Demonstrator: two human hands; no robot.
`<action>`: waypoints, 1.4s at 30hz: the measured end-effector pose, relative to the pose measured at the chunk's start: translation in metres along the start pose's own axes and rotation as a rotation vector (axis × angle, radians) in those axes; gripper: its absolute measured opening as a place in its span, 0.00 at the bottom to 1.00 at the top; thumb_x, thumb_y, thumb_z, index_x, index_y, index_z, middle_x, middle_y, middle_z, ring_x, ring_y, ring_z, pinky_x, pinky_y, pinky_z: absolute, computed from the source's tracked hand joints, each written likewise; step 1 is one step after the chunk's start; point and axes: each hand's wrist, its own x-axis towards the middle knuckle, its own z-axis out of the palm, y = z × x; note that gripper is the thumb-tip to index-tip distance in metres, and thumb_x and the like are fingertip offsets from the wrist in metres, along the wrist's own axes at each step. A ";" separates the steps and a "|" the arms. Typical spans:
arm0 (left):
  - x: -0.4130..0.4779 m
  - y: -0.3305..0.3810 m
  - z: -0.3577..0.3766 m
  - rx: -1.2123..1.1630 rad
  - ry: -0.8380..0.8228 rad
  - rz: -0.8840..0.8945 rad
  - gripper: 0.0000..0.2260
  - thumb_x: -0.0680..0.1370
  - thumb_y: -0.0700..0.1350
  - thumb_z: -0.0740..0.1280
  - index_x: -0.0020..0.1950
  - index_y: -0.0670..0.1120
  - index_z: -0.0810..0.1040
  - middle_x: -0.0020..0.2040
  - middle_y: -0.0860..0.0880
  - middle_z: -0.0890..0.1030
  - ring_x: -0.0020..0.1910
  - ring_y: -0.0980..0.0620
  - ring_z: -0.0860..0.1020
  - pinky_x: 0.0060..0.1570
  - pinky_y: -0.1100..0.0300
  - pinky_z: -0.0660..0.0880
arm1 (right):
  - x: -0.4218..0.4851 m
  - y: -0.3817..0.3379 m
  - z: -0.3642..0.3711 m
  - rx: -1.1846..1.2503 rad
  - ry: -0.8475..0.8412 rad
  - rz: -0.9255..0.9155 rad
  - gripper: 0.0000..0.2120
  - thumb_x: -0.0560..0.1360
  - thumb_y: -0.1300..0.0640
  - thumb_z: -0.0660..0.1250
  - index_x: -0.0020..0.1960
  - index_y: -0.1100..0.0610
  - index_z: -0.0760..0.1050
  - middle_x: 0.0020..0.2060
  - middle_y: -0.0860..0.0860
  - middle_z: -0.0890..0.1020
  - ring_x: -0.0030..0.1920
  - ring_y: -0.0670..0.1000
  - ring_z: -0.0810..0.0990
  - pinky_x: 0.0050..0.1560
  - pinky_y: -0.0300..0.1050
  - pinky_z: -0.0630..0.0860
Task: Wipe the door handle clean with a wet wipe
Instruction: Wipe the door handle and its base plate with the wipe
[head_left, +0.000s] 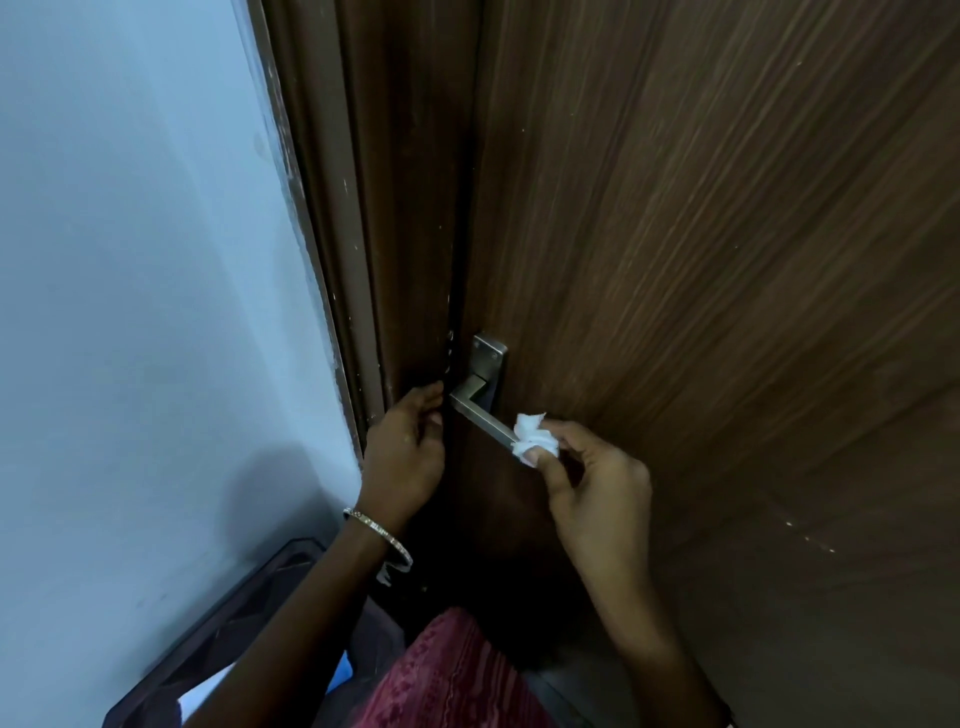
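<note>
Handle (480, 418): metal lever on a plate (491, 361), at the door (727, 260) edge, running out from the plate toward the right hand. The wipe (535, 435) is bunched small at the handle's free end, touching it. The right hand (597, 488) pinches the wipe between thumb and fingertips, clamped on wipe and lever tip together. The left hand (405, 441) is just beside the handle's pivot end, fingers curled round the door edge, apparently steadying it; the fingertips are partly lost in the dark gap. There is a bangle (379, 538) on that wrist.

Step in hand, judged: wiping the lever's end. To do it well:
- Keep the pinch wrapped round the bar and slide along its full length to the pivot, so top, underside and the door-facing side all get covered.
- Turn the wad to a fresh face; it is small.
- Do the corner bend and the plate too.
- Press lightly so the lever doesn't swing down; let the left hand hold the door still.

Farther out from the handle: frame (363, 208), then wall (130, 260). Well below are a dark tray-like thing (218, 639) and red cloth (457, 675).
</note>
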 end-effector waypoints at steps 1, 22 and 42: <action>0.001 -0.001 0.001 0.002 -0.006 -0.005 0.17 0.80 0.35 0.61 0.65 0.48 0.77 0.58 0.53 0.81 0.52 0.59 0.79 0.52 0.67 0.72 | 0.001 -0.002 0.005 -0.030 -0.012 -0.009 0.10 0.74 0.60 0.74 0.54 0.51 0.84 0.50 0.45 0.87 0.50 0.45 0.85 0.51 0.35 0.79; 0.006 -0.005 -0.003 -0.005 -0.047 0.032 0.29 0.69 0.25 0.55 0.60 0.51 0.79 0.58 0.55 0.80 0.56 0.57 0.78 0.53 0.70 0.74 | -0.009 -0.004 0.014 -0.352 -0.032 -0.133 0.21 0.66 0.66 0.78 0.56 0.52 0.84 0.44 0.48 0.85 0.45 0.50 0.83 0.47 0.45 0.81; -0.004 0.002 0.000 0.187 0.027 0.115 0.28 0.72 0.28 0.60 0.66 0.52 0.74 0.58 0.50 0.81 0.51 0.52 0.81 0.40 0.69 0.72 | 0.014 0.004 0.009 -0.026 -0.105 0.128 0.06 0.74 0.59 0.74 0.50 0.51 0.85 0.43 0.44 0.86 0.43 0.45 0.84 0.44 0.36 0.77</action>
